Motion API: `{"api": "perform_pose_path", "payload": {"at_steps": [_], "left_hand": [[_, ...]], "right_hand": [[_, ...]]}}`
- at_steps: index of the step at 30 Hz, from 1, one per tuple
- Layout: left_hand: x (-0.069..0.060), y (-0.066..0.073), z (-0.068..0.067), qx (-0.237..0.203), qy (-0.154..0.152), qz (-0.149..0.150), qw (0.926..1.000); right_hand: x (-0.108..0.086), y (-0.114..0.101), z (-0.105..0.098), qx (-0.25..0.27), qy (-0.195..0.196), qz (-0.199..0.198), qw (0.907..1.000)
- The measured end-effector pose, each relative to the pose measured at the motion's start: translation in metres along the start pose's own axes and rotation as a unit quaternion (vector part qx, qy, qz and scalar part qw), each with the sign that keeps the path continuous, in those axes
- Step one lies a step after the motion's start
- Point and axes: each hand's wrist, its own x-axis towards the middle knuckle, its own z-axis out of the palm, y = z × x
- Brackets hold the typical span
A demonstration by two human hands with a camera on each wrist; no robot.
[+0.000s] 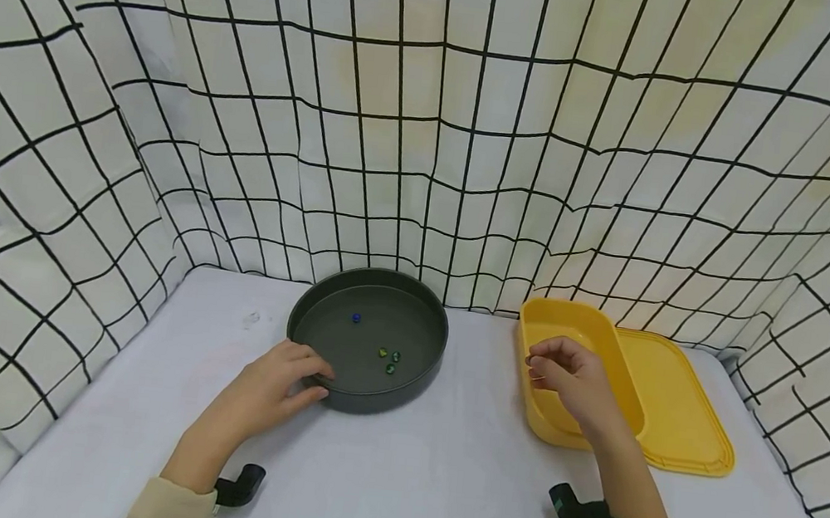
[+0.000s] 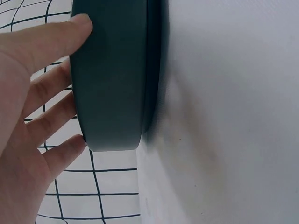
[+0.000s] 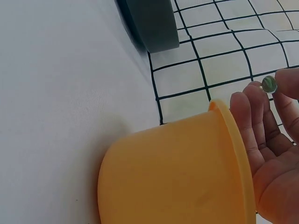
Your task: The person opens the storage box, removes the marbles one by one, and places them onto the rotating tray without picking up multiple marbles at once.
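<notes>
A round dark grey-green pan (image 1: 361, 404) stands on the white table. My left hand (image 1: 279, 383) holds its near-left rim, the fingers over the edge and the thumb (image 2: 70, 35) against the outer wall. Inside the pan lie a blue marble (image 1: 356, 317) and a small group of green marbles (image 1: 390, 368). Over the yellow plastic box (image 1: 556, 433), my right hand (image 1: 572, 378) pinches a clear marble (image 3: 269, 84) with a green swirl between thumb and fingertip, above the rim. The box floor is partly hidden by that hand.
A yellow lid (image 1: 674, 405) lies flat to the right of the box, against its side. White cloth with a black net (image 1: 436, 119) rises behind the table and along both sides. White tabletop (image 1: 477, 398) stretches between pan and box.
</notes>
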Motion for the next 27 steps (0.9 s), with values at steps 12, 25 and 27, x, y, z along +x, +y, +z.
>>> {"api": "perform_pose_path", "payload": {"at_steps": [12,25,27], "left_hand": [[0.0018,0.0013,-0.0027,-0.002,0.03,0.035,0.9989],[0.0018,-0.0019,-0.0005,-0.001,0.027,0.033,0.9991],[0.002,-0.0013,-0.0011,-0.003,0.024,0.03,0.9993]], "right_hand": [[-0.003,-0.0017,0.0027,0.008,-0.012,-0.012,0.9998],[-0.0042,-0.0045,0.009,0.01,-0.027,-0.009,0.9995],[-0.0037,-0.0049,0.0101,0.015,-0.032,-0.006,0.9994]]}}
